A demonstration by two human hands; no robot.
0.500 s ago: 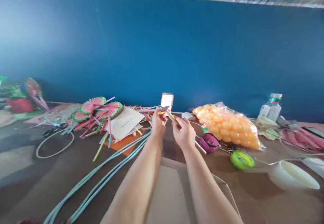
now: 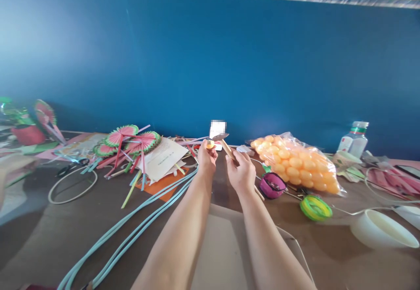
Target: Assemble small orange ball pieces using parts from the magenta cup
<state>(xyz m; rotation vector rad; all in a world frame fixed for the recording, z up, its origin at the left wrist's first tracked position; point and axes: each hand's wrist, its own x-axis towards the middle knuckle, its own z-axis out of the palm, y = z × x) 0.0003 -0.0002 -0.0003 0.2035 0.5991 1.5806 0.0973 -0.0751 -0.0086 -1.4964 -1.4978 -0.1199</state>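
Note:
My left hand [image 2: 206, 158] is raised over the table and pinches a small orange ball [image 2: 210, 144] at its fingertips. Just to its right, my right hand [image 2: 242, 172] is closed round the wooden handle of a small knife [image 2: 226, 145], whose grey blade tip sits right by the ball. Both forearms reach out from the bottom of the view.
A clear bag of orange balls [image 2: 297, 161] lies at the right, with a purple tape roll [image 2: 272, 185], a green tape roll [image 2: 315, 207], a white bowl [image 2: 380, 233] and a bottle [image 2: 354, 140]. Paper fans [image 2: 131, 141], papers, scissors [image 2: 70, 165], a hoop [image 2: 72, 186] and blue strips [image 2: 138, 224] lie left. Cardboard [image 2: 223, 250] lies under my arms.
The knife tip has shifted slightly right and up beside the ball, and the ball now shows more clearly at my left fingertips. The camera has shifted a little.

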